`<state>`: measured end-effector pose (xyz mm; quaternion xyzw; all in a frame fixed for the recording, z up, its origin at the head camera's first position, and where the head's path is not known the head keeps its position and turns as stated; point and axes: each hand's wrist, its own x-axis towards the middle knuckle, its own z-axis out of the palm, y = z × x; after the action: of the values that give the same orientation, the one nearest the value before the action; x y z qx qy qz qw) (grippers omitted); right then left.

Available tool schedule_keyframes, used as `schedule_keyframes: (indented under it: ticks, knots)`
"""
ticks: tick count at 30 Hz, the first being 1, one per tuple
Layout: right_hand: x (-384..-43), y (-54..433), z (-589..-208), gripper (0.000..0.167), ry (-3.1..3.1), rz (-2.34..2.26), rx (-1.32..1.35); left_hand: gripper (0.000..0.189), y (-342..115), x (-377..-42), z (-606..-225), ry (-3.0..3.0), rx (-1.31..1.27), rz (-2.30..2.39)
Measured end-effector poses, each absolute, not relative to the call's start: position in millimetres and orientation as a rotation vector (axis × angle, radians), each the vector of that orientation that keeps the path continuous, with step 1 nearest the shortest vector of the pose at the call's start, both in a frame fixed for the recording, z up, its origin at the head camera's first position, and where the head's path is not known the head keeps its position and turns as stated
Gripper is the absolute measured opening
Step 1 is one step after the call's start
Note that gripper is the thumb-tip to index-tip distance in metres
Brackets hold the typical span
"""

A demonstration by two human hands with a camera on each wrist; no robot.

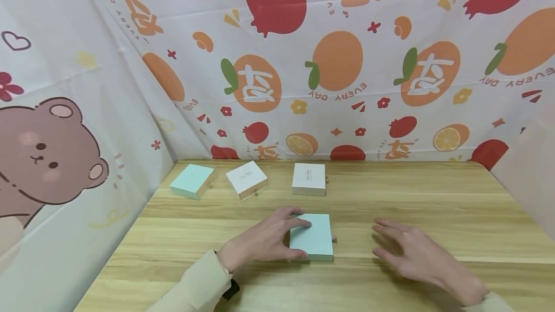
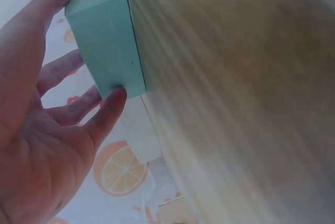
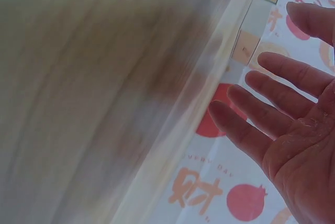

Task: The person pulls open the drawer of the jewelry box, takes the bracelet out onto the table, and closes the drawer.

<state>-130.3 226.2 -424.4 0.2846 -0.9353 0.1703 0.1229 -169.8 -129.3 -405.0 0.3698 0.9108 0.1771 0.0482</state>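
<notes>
At lower centre, mint box (image 1: 312, 236) partly hidden, pinched by left hand (image 1: 269, 240); right hand (image 1: 407, 249) spread, blurred, holding nothing.

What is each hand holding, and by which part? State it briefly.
The left hand grips the mint box on the table by its left side, fingers at the far corner and thumb at the near corner. The right hand holds nothing.

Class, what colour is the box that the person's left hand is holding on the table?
Pale mint green: the box shows best in the head view.
</notes>
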Motion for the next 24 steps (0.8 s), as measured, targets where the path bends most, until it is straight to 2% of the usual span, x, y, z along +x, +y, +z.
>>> schedule_keyframes:
  ticks: [4, 9, 15, 24]
  knots:
    - [-132.4, 216.2, -424.6, 0.045, -2.774, 0.578, 0.806, 0.064, -129.3, -168.5, -401.5, 2.792, 1.147, 0.474]
    - [-138.0, 197.7, -423.2, 0.033, -2.839, 0.98, 0.697, 0.066, -124.5, -170.6, -396.4, 2.783, 1.182, 0.436]
    - [-141.0, 169.8, -419.8, 0.024, -2.877, 1.372, 0.493, 0.058, -119.8, -173.3, -398.4, 2.792, 1.213, 0.367]
    - [-145.0, 141.2, -426.6, 0.024, -2.799, 1.892, 0.258, 0.056, -120.6, -174.7, -398.7, 2.828, 1.209, 0.366]
